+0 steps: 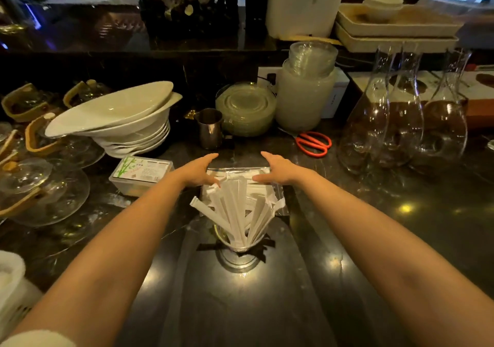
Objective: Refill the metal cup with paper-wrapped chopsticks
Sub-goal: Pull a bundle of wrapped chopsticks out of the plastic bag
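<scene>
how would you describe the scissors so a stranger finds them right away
Start at the tall clear glass carafes on the right of the dark counter. Just left of their bases, in front of the stacked glass plates, lie the scissors, the only thing with bright orange-red handles.

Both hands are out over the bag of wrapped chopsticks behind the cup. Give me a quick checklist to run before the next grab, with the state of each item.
1. Metal cup upright on the counter: ok.
2. Room left in the cup: ok, wrapped chopsticks fan out loosely with gaps between them.
3. Clear bag within reach: ok, it lies just behind the cup under both hands.
4. Left hand free: ok, fingers spread, holding nothing.
5. Right hand free: ok, open, at the bag's right edge.
6. Bag mouth open: cannot tell, the cup's chopsticks hide it.
7. Scissors out of the way: ok, they lie to the right, apart from the bag.
</scene>
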Motion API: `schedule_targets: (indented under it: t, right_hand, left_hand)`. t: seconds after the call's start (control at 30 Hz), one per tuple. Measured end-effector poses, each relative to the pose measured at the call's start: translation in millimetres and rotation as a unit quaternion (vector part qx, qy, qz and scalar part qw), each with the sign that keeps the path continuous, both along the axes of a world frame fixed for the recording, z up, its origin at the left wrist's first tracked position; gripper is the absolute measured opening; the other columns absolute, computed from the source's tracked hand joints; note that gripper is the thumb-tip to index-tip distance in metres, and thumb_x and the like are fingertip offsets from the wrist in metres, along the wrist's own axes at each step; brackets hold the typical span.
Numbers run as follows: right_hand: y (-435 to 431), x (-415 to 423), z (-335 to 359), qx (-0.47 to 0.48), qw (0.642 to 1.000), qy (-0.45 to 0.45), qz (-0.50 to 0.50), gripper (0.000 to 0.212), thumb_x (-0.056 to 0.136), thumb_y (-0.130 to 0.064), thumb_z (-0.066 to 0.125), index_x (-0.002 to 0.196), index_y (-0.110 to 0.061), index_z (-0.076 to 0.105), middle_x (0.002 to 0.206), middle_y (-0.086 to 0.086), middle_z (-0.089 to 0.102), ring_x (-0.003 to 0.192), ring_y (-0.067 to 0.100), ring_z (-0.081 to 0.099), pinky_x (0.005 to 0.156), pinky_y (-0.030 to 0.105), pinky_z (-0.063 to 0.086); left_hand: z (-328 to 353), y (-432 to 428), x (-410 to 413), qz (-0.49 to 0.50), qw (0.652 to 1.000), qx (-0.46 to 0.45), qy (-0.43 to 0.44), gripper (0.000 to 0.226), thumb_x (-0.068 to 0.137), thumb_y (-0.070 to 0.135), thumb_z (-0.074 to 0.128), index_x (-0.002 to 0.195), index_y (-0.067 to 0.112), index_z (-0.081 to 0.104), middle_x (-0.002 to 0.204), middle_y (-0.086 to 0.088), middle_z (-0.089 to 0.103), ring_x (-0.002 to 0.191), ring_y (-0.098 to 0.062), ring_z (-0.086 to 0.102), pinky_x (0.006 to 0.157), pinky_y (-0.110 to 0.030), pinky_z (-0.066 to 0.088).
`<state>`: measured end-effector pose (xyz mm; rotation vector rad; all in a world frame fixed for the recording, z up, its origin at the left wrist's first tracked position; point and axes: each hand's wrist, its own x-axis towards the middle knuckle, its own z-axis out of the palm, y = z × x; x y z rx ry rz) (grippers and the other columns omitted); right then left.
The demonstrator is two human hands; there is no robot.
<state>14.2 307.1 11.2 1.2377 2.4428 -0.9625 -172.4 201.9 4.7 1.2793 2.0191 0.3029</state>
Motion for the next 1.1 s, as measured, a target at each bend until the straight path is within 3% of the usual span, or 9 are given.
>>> schedule_targets:
  t: [0.23, 0.33, 0.5, 0.6, 0.77, 0.83, 0.9, 0.97, 1.1]
  right_hand:
    - [3.3, 1.0, -28.5, 0.015, 0.997, -0.076, 0.025, 0.109, 0.069, -0.046, 0.073, 0.146, -0.021, 0.001, 0.157, 0.012, 0.002, 0.143, 0.038, 0.006, 0.114, 0.056, 0.017]
    - [3.6, -4.5, -32.2, 0.060, 0.993, -0.091, 0.039, 0.109, 0.066, -0.045, 0.075, 0.146, -0.021, 0.005, 0.154, 0.012, 0.011, 0.140, 0.036, 0.011, 0.112, 0.053, 0.019]
    - [6.4, -9.5, -31.8, 0.081, 0.990, -0.109, 0.039, 0.101, 0.061, -0.047, 0.078, 0.139, -0.017, 0.022, 0.144, 0.014, 0.026, 0.134, 0.034, 0.021, 0.109, 0.050, 0.024]
    - [7.3, -10.8, -30.7, 0.077, 0.989, -0.119, 0.032, 0.100, 0.059, -0.048, 0.079, 0.137, -0.017, 0.025, 0.143, 0.014, 0.027, 0.132, 0.033, 0.023, 0.108, 0.049, 0.025]
    - [2.6, -13.5, -32.0, 0.081, 0.986, -0.135, 0.048, 0.083, 0.062, -0.046, 0.078, 0.129, -0.017, 0.037, 0.137, 0.013, 0.029, 0.128, 0.032, 0.026, 0.106, 0.045, 0.028]
    - [-0.6, -14.2, -32.0, 0.076, 0.991, -0.107, 0.039, 0.078, 0.062, -0.043, 0.079, 0.123, -0.014, 0.041, 0.134, 0.013, 0.036, 0.124, 0.032, 0.034, 0.101, 0.045, 0.036]
    - [-0.8, -14.0, -27.6, 0.042, 0.998, -0.056, 0.006, 0.073, 0.062, -0.032, 0.081, 0.119, -0.011, 0.042, 0.124, 0.012, 0.047, 0.110, 0.030, 0.048, 0.083, 0.041, 0.049]
    - [-0.6, -11.0, -21.3, 0.017, 1.000, -0.001, -0.023, 0.060, 0.063, -0.022, 0.081, 0.108, -0.012, 0.042, 0.108, 0.007, 0.048, 0.095, 0.025, 0.049, 0.068, 0.034, 0.047]
    - [8.3, -5.9, -5.4, 0.017, 0.989, 0.126, -0.071, 0.050, 0.064, -0.012, 0.079, 0.092, -0.015, 0.039, 0.101, 0.007, 0.050, 0.089, 0.020, 0.045, 0.073, 0.030, 0.038]
  left_hand:
    - [-35.1, 14.4, -5.0, -0.061, 0.978, -0.077, 0.184, 0.063, 0.091, 0.022, 0.047, 0.145, 0.016, 0.015, 0.151, -0.018, 0.021, 0.138, -0.039, 0.019, 0.112, -0.049, 0.022]
    - [-41.3, 20.6, -3.4, -0.055, 0.973, -0.068, 0.213, 0.055, 0.089, 0.021, 0.050, 0.139, 0.013, 0.027, 0.146, -0.019, 0.030, 0.133, -0.038, 0.027, 0.108, -0.050, 0.028]
    - [-50.6, 26.8, -7.7, -0.039, 0.978, -0.075, 0.192, 0.031, 0.090, 0.013, 0.044, 0.121, 0.008, 0.041, 0.130, -0.017, 0.049, 0.119, -0.035, 0.043, 0.102, -0.048, 0.033]
    - [-51.5, 26.2, -7.9, -0.052, 0.981, -0.076, 0.172, 0.028, 0.092, 0.009, 0.040, 0.118, 0.002, 0.047, 0.126, -0.019, 0.053, 0.112, -0.035, 0.051, 0.097, -0.042, 0.042]
    - [-47.0, 21.8, -6.6, -0.050, 0.987, -0.041, 0.148, 0.023, 0.089, 0.008, 0.046, 0.109, 0.001, 0.054, 0.117, -0.019, 0.058, 0.103, -0.034, 0.055, 0.084, -0.036, 0.043]
    - [-40.9, 18.2, -5.6, -0.030, 0.992, -0.020, 0.123, 0.019, 0.085, 0.006, 0.051, 0.103, 0.001, 0.056, 0.111, -0.019, 0.059, 0.093, -0.031, 0.054, 0.079, -0.035, 0.042]
    - [-29.7, 15.4, -5.7, -0.002, 0.996, 0.008, 0.086, 0.014, 0.079, 0.004, 0.059, 0.093, 0.002, 0.057, 0.098, -0.017, 0.059, 0.083, -0.026, 0.050, 0.073, -0.034, 0.040]
    - [-14.7, 10.5, -5.1, 0.027, 0.998, 0.042, 0.036, 0.019, 0.073, 0.006, 0.068, 0.087, 0.006, 0.055, 0.086, -0.010, 0.055, 0.079, -0.022, 0.050, 0.072, -0.034, 0.041]
    - [24.8, 9.7, -9.3, 0.080, 0.987, 0.138, -0.029, 0.031, 0.070, 0.005, 0.072, 0.089, 0.010, 0.049, 0.075, 0.003, 0.048, 0.071, -0.013, 0.047, 0.059, -0.025, 0.040]
